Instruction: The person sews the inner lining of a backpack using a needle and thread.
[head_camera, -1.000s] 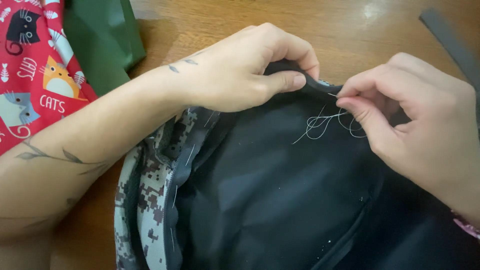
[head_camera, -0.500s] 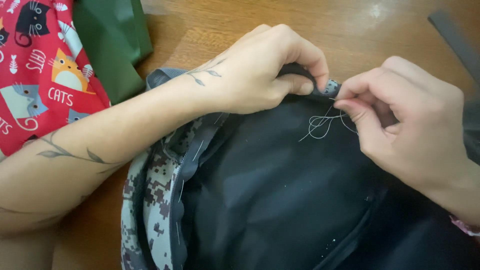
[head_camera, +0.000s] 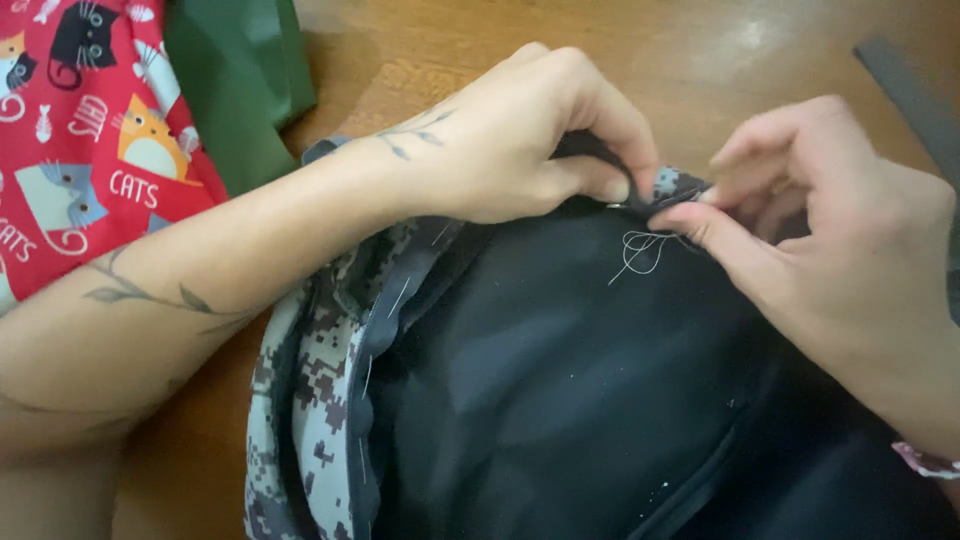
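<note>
The left hand (head_camera: 520, 150) is pinching the folded edge of the black bag (head_camera: 560, 400), fingers closed tight, steadying the seam. Just to its right, the right hand (head_camera: 840, 230) is nipping the same edge, fingertips shut where white thread (head_camera: 642, 252) is looping. The bag is lying on the wooden table (head_camera: 640, 40), red cloth (head_camera: 70, 130) far left.

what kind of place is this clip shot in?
Probably a home or small sewing work spot. Both hands pinch the edge of a black fabric bag with grey camouflage trim, white thread looped at the seam, on a brown wooden table beside red cat-print cloth and folded green fabric.
</note>
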